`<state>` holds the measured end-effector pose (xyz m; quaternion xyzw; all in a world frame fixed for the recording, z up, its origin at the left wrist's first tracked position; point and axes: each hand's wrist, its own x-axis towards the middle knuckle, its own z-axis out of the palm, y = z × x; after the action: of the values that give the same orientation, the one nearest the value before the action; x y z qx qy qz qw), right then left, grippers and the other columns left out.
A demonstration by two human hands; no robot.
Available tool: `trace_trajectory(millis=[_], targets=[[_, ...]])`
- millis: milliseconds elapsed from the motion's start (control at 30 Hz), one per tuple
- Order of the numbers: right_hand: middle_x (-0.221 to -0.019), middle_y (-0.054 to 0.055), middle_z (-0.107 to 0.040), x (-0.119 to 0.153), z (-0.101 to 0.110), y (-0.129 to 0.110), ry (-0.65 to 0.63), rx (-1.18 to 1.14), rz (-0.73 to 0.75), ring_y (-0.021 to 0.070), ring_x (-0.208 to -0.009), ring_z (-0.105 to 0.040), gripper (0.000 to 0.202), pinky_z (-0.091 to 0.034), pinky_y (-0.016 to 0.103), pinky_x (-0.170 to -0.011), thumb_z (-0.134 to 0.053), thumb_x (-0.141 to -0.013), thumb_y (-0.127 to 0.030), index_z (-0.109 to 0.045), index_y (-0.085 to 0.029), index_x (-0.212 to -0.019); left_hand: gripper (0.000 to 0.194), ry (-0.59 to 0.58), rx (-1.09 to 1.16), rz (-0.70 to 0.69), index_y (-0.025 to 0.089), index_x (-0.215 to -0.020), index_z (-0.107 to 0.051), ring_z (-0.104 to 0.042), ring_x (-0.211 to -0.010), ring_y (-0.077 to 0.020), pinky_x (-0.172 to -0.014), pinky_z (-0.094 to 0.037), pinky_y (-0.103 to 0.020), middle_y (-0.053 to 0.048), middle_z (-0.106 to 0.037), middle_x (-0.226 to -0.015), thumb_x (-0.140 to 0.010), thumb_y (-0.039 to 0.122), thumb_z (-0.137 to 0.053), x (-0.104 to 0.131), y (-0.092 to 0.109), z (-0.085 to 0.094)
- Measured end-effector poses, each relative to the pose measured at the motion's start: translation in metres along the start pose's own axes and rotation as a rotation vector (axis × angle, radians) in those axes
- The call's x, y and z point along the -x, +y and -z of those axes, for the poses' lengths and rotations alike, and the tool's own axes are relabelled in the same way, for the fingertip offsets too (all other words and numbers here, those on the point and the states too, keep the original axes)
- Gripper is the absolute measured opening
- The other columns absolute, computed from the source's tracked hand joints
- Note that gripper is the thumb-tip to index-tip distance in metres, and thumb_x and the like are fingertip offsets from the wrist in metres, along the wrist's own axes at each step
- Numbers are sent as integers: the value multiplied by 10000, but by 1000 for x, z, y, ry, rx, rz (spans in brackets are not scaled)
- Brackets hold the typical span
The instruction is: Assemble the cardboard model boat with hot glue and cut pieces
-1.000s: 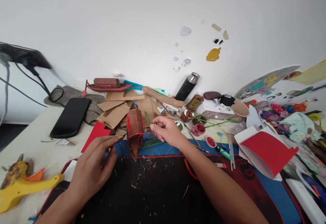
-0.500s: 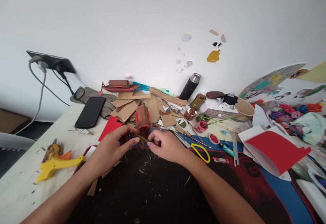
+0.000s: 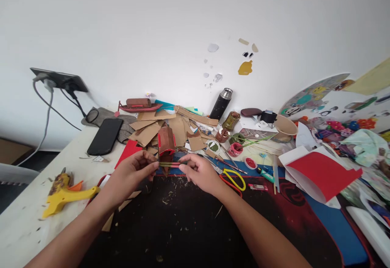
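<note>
Between my two hands, thin green-and-red sticks (image 3: 170, 165) lie roughly level, side by side. My left hand (image 3: 137, 170) pinches their left end between thumb and fingers. At the other end, my right hand (image 3: 197, 171) closes thumb and fingers on them. The fingertips hide both ends, so their full length cannot be seen. Just behind the sticks stands a small brown arched cardboard piece (image 3: 166, 138) with red edging. A red corrugated sheet (image 3: 127, 152) lies beyond my left hand. Yellow-handled scissors (image 3: 234, 179) rest to the right of my right hand.
A yellow glue gun (image 3: 65, 195) and a black phone (image 3: 105, 136) lie at left. Cardboard scraps (image 3: 149, 131), a model boat (image 3: 140, 105) and a black flask (image 3: 221, 104) stand along the wall. Paint pots (image 3: 235, 149) sit right of centre. A black mat (image 3: 170, 227) covers the front.
The sticks have turned from slanted to nearly level, and their red parts now show. My hands have spread slightly apart. The whole view has shifted a little, with objects now further left.
</note>
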<state>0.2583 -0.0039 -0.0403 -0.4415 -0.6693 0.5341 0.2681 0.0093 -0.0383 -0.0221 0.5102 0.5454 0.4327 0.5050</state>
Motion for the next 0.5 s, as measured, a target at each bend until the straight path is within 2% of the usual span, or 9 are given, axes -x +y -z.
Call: trace_trajectory(millis=[100, 233, 500], targets=[[-584, -81, -574, 2, 0, 9, 31, -200, -38, 105, -412, -430, 377, -334, 246, -451, -666, -954, -558, -636, -204, -1079, 499, 97, 149, 60, 210, -791, -625, -637, -604, -160, -611, -527, -289, 12, -681, -675, -698, 610, -907, 3, 3, -4], [-553, -85, -577, 5, -8, 14, 19, -329, -33, 91, -383, -412, 463, -304, 231, -415, -724, -889, -633, -620, -205, -1031, 548, 150, 270, 126, 201, -807, -639, -648, -621, -154, -619, -550, -290, 16, -693, -711, -605, 586, -973, 9, -1, -15], [-509, -85, -555, 2, -20, 10, 70, -451, -34, 83, -370, -392, 433, -261, 214, -386, -743, -867, -619, -637, -208, -950, 496, 44, 238, 115, 202, -850, -668, -677, -661, -176, -671, -578, -319, -3, -716, -745, -686, 591, -929, 17, -15, -34]])
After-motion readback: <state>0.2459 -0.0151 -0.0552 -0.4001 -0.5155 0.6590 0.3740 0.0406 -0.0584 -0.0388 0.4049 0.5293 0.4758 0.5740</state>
